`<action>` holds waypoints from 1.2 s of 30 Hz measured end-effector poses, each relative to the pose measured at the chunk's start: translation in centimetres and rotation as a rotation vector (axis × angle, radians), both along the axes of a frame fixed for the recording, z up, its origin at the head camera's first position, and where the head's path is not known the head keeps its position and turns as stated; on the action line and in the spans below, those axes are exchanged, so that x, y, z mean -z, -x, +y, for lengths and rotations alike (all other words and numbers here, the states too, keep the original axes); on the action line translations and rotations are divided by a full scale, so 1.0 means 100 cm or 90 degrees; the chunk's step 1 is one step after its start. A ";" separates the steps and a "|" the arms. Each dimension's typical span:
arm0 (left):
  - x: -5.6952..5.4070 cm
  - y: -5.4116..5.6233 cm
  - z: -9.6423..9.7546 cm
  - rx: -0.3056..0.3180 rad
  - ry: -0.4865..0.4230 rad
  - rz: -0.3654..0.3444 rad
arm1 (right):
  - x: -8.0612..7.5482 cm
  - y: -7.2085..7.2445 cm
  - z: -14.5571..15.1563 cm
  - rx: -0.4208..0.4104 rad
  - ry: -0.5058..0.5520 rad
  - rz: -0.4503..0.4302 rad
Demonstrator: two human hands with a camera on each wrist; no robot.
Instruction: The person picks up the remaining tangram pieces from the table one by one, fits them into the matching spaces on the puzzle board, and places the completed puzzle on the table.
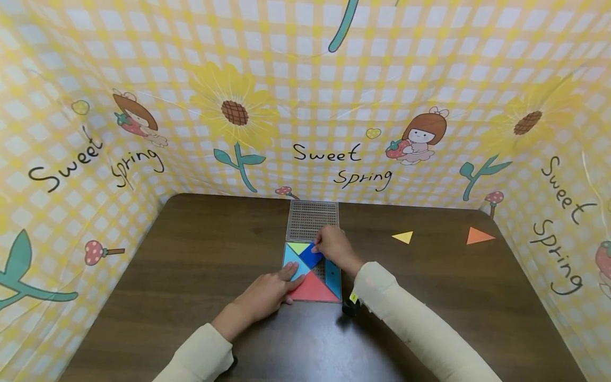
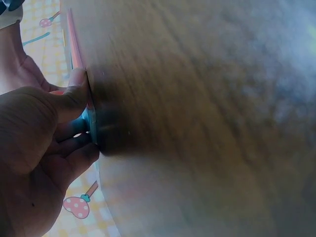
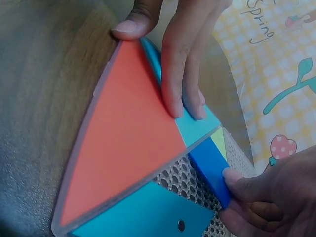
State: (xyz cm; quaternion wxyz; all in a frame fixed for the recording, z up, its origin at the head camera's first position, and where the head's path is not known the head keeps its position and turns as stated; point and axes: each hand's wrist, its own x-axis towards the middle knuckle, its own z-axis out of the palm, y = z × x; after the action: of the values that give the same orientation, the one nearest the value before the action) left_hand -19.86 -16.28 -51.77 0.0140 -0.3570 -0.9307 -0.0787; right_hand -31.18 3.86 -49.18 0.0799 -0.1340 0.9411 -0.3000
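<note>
A tangram case [image 1: 340, 300] lies on the table, its perforated lid [image 1: 312, 220] folded back behind it. In it are a red triangle [image 1: 312, 289], a light blue triangle [image 1: 292, 254], a light green piece [image 1: 298, 247] and a teal piece [image 3: 148, 212]. My right hand [image 1: 335, 245] pinches a dark blue piece [image 3: 210, 165] between thumb and fingers, the piece lying over the tray beside the light green one. With straight fingers, my left hand [image 1: 265, 294] presses on the light blue triangle, its thumb touching the case's near-left corner in the right wrist view. Part of the perforated tray floor shows.
To the right on the brown table [image 1: 200, 249] lie a yellow triangle [image 1: 404, 237] and an orange triangle [image 1: 479, 236]. A yellow checked cloth [image 1: 305, 106] with printed flowers stands around the back and sides.
</note>
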 end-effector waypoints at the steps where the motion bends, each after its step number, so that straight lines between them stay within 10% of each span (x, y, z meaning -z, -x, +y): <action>1: 0.000 0.000 0.000 0.000 -0.001 -0.003 | 0.000 0.000 0.000 0.000 -0.001 -0.001; 36: -0.004 0.000 0.003 -0.006 -0.002 0.000 | 0.000 0.003 -0.002 -0.050 -0.046 0.012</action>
State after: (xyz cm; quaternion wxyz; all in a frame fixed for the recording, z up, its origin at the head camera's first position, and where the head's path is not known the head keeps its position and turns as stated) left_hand -19.83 -15.95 -51.37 0.0153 -0.3524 -0.9323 -0.0801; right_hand -31.52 3.66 -49.15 0.0877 -0.1708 0.9460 -0.2612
